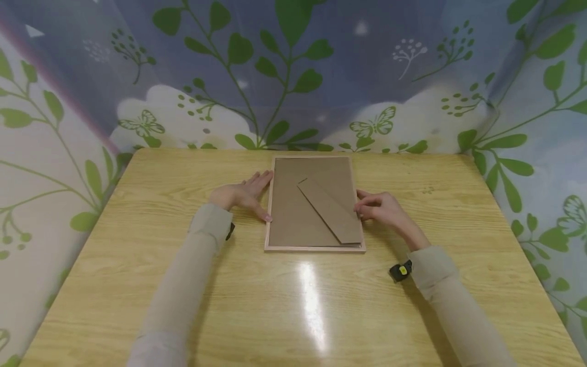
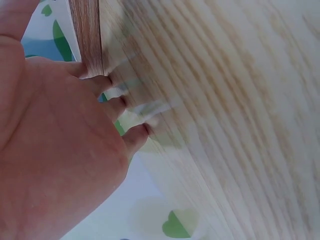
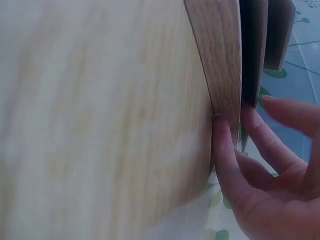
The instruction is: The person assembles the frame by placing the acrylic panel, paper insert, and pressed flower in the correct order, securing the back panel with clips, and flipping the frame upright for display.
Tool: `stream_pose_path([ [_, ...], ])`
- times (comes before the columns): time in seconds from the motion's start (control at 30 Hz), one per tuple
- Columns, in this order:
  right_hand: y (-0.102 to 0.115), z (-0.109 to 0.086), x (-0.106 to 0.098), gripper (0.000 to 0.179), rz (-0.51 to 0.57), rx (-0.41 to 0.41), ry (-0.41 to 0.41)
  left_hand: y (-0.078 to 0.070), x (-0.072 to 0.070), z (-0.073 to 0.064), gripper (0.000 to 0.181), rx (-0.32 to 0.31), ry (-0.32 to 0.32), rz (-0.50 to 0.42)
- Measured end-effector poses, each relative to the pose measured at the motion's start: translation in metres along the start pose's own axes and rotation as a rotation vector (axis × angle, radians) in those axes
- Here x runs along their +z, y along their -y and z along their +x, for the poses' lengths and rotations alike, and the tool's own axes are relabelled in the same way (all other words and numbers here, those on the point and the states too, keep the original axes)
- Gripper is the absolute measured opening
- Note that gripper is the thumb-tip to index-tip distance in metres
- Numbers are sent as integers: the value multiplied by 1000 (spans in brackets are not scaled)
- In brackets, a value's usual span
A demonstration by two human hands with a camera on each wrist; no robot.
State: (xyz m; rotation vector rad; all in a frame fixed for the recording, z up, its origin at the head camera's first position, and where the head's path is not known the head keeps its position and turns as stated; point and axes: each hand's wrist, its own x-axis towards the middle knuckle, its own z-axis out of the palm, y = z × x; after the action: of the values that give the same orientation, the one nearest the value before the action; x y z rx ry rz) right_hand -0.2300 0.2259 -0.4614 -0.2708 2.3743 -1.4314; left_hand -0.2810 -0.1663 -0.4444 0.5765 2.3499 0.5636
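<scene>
Along the left rim of the picture frame [image 1: 284, 219], touching with extended fingers of the left hand [image 1: 245, 195]. At table [image 1: 252, 311] centre, lying back-up (stand [image 1: 331, 214] uppermost). At right, touching with bent fingers of the right hand [image 1: 384, 209]; cannot tell if gripping. On the wrist device [image 1: 400, 271], marked yellow, too small to read.

Small booth-like nook, home or studio unclear, wood-grain worktop [image 1: 257, 306] hemmed in on three sides, printed backdrop [image 1: 344, 76] behind, matching left panel [image 1: 41, 148] and right panel [image 1: 545, 168], green leaves [image 1: 308, 80], butterflies [image 1: 384, 121], white clouds [image 1: 158, 97] in the print.
</scene>
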Motion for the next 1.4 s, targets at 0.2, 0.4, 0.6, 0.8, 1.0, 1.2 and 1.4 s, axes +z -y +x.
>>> stream_pose_path([
  [0.2, -2, -1, 0, 26, 45, -26, 17, 7, 2, 6, 138, -3, 4, 15],
  [0.4, -7, -2, -2, 27, 83, -61, 33, 1, 0, 0, 138, 0, 11, 15],
  [0.6, -9, -3, -3, 27, 109, -57, 34, -4, -2, -5, 133, 25, -1, 3],
  [0.8, -7, -5, 2, 27, 84, -73, -27, -5, -2, -6, 134, 24, 3, -5],
  [1.0, -6, -6, 6, 23, 48, -72, -86, 0, 0, 1, 136, -5, 15, 19],
  [1.2, -5, -6, 10, 23, 67, -40, -119, -1, 0, 0, 136, -4, 15, 21],
  [1.4, 0, -4, 16, 27, 175, 3, -182, -5, -3, -3, 135, 5, 10, 26],
])
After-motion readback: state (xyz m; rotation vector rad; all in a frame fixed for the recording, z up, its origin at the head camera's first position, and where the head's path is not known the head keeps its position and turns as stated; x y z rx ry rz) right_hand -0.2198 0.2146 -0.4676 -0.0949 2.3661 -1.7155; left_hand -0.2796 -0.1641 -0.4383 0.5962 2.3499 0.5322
